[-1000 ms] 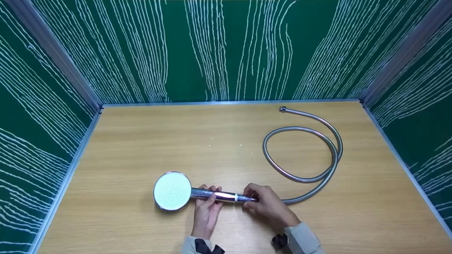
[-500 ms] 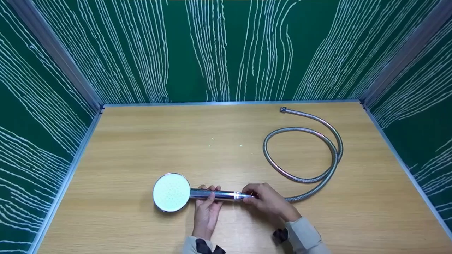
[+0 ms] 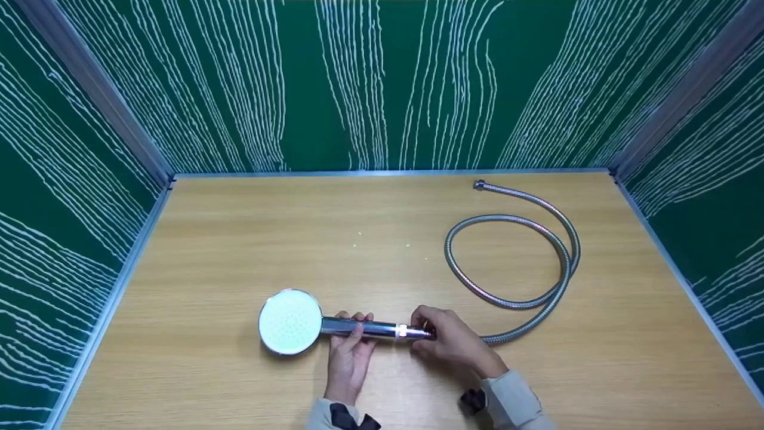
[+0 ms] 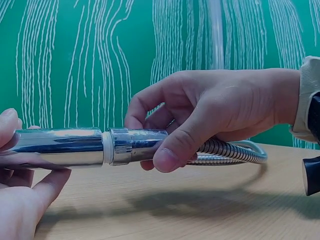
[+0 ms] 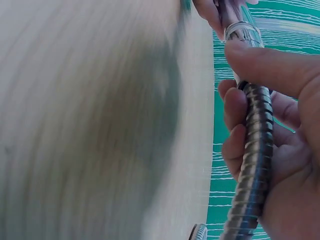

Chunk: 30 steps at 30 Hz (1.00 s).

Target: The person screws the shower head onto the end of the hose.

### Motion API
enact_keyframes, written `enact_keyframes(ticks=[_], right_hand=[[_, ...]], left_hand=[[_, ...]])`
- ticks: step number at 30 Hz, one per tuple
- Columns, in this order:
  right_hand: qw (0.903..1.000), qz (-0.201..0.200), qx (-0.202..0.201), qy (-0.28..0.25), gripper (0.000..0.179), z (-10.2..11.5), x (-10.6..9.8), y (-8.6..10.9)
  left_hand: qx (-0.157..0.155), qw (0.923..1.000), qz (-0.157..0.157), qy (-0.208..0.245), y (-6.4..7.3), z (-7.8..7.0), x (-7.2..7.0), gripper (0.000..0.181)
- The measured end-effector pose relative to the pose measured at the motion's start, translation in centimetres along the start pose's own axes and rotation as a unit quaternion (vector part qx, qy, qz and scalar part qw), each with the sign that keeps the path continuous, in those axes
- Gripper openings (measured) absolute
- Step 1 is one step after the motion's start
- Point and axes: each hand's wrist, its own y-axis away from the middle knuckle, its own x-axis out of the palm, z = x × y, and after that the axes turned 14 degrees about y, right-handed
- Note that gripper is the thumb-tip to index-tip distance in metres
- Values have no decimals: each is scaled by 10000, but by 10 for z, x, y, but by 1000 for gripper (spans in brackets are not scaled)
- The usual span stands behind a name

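Observation:
A chrome shower head (image 3: pixel 290 322) with a round pale face lies across the front of the table, its handle pointing right. Round that handle, my left hand (image 3: pixel 349 361) grips with thumb on top and fingers behind. My right hand (image 3: pixel 456 343) pinches the chrome end nut (image 4: pixel 142 145) of the shower hose (image 5: pixel 255 145) between thumb and fingers. The nut sits in line with the handle's end; in the left wrist view a narrow white band (image 4: pixel 106 148) shows between the two. How far the nut is threaded on cannot be seen.
From my right hand the hose runs into a loop (image 3: pixel 447 251) on the right of the wooden table (image 3: pixel 239 239), its free end fitting (image 3: pixel 478 185) near the back edge. Small pale crumbs lie mid-table. Green walls (image 3: pixel 394 89) with white lines enclose three sides.
My right fingers have shifted slightly round the hose nut, opening a little and closing on it again. The shower head and left hand stay almost where they were.

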Motion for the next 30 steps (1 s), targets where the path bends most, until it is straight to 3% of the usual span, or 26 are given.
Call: enact_keyframes(ticks=[9,15,24,30], right_hand=[[9999,-68,130,73,20,0,1,2],[9991,-301,-104,287,16,-2,3,5],[9990,-206,-110,388,17,-1,4,6],[9996,-152,3,236,26,1,5,7]], left_hand=[[-12,9999,99,-15,1,0,-2,25],[-20,9996,269,-40,1,0,-2,25],[-6,10000,-63,-40,1,0,1,25],[-16,9998,-189,-5,1,0,2,25]])
